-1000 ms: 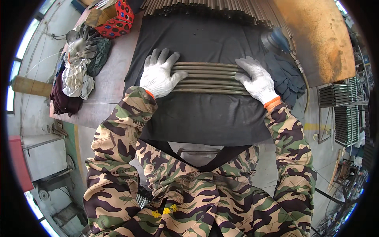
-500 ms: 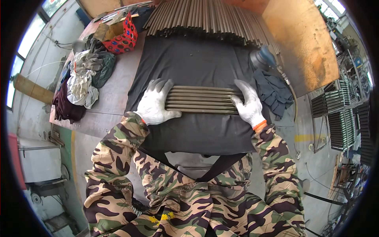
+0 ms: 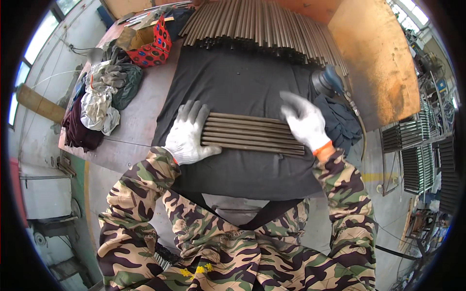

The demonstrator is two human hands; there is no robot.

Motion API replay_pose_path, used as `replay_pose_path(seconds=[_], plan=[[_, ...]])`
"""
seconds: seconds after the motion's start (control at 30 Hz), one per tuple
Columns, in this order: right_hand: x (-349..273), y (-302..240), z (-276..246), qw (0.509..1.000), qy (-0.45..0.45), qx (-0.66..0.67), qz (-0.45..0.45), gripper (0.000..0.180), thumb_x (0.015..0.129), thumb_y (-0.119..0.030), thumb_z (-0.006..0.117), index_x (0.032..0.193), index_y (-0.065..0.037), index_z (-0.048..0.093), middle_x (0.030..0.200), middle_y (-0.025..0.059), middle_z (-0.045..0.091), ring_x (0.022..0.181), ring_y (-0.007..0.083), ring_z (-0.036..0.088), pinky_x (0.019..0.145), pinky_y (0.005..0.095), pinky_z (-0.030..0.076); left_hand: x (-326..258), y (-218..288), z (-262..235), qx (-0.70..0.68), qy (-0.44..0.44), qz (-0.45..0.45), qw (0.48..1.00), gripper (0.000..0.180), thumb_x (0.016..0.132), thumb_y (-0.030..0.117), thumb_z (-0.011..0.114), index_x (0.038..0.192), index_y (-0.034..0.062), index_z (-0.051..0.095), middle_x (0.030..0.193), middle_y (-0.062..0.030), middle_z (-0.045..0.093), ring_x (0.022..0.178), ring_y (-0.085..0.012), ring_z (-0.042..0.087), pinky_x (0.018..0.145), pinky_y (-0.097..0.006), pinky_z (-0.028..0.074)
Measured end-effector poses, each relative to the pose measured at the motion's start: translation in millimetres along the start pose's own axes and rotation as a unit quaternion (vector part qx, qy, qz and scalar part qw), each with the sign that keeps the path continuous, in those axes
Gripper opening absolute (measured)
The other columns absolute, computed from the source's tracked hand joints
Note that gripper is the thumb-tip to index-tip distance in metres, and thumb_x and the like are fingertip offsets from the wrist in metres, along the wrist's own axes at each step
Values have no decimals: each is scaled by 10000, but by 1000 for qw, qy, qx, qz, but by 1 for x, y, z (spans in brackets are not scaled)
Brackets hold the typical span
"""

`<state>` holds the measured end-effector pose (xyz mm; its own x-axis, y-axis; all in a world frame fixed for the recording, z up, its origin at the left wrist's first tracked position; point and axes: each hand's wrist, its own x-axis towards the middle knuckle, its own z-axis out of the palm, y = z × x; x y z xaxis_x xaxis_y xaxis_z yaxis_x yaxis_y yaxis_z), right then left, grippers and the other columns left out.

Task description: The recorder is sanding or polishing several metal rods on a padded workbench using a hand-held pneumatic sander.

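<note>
Several dark metal rods (image 3: 252, 132) lie side by side in a flat row on a black cloth (image 3: 233, 85). My left hand (image 3: 186, 133), in a white knitted glove with grey fingertips, rests at their left ends. Its fingers are stretched forward and its thumb is out to the side, touching the row's edge. My right hand (image 3: 307, 121), gloved alike with an orange cuff, is at the upper right end of the row. Its fingers are apart and slightly blurred, and nothing shows in them. The lower rods' right ends are in plain sight.
A large stack of similar rods (image 3: 262, 24) fills the far side. At right are a blue-handled power sander (image 3: 328, 80), a dark rag (image 3: 340, 119) and a stained upright board (image 3: 376, 63). Gloves and rags (image 3: 99, 97) lie left, near an open red patterned box (image 3: 154, 51).
My right hand has come off the rods' right ends and moved up, its fingers swinging leftward. The row now slants down to the right. My left hand stays at the left ends.
</note>
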<state>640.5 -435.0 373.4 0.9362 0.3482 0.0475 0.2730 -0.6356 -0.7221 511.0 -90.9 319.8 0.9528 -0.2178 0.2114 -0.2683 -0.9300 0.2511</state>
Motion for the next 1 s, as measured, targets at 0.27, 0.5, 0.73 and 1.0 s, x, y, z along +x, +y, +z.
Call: replay_pose_path(seconds=[0.27,0.5,0.73,1.0], plan=[[160,-73,38,923,129,-361,-40,659,960,-628,769,1368,-118,685,1192,108,772,1167,312,754,971,468,613,-4,5,0,-56,25,-14,998,1203,680,644,930,1557,-58,500,1603,-325,497,1562,-547,389,1313,-664,300],[223,-75,41,874,58,-481,-34,520,972,-496,783,1301,-98,717,1180,123,773,1087,330,804,790,551,656,1,5,-8,-79,43,-7,996,1189,666,629,936,1550,-37,504,1552,-292,535,1529,-522,416,1306,-670,309],[229,-97,42,873,40,-485,-31,281,942,-214,655,1057,-104,886,1074,165,850,1036,377,827,845,527,663,2,7,-11,-93,57,-8,994,1148,656,611,937,1513,-36,530,1473,-275,575,1463,-507,475,1289,-657,331],[183,1,-23,898,113,419,77,228,1031,-123,596,1125,24,743,722,-1,554,527,116,495,496,305,429,-5,6,-4,-103,42,0,994,1182,665,620,931,1537,-57,509,1518,-293,547,1509,-519,437,1301,-664,304]])
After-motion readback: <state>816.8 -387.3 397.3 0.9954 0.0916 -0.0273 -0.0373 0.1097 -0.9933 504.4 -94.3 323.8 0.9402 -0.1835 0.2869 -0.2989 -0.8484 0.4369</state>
